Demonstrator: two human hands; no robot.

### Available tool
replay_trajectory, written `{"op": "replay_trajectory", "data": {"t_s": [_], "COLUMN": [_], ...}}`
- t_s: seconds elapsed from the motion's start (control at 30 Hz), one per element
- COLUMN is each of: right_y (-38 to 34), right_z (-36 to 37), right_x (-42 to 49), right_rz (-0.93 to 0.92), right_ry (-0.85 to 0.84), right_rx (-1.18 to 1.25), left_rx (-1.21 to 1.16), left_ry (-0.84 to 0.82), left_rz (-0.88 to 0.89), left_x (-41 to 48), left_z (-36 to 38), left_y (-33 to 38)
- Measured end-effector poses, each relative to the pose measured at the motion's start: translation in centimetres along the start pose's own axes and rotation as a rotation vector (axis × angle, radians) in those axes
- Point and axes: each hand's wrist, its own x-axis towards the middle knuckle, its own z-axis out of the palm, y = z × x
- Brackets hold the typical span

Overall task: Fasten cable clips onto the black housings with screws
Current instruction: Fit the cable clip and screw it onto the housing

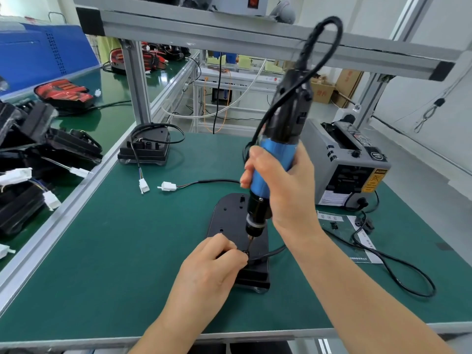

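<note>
Your left hand (214,264) lies nearest, its fingertips pinching the cable clip (245,253) down on the black housing (231,213), which lies flat on the green mat (127,251) in mid-bench. Your right hand (283,185) is wrapped round the blue electric screwdriver (277,154), with its bit (249,242) at the clip. The tool leans, so I judge the bit could slip off and strike your fingertips, or torque could twist the clip askew.

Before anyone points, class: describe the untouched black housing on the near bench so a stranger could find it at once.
Start at the green mat and go to its far left corner, beside the aluminium post. The black housing there sits alone with its cable looped over it, unlike the flat housing under the screwdriver or the heap on the left bench.
</note>
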Motion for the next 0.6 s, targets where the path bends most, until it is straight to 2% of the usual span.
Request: {"op": "replay_trajectory", "data": {"t_s": [0.17,0.37,0.6], "right_y": [-3.0,-4.7,-3.0], "right_z": [-4.8,-14.4,-25.0], "right_x": [1.6,2.5,1.2], "right_rz": [0.089,0.344,0.585], "right_ry": [0.147,0.238,0.475], "right_rx": [-0.030,-0.416,-0.663], "left_rx": [-0.004,0.045,0.077], "left_ry": [-0.026,-0.132,-0.103], "left_rz": [-0.006,-0.033,0.001], "left_x": [0.3,0.6,1.0], "left_z": [-0.1,-0.3,-0.2], "left_y": [0.0,-0.1,0.2]}}
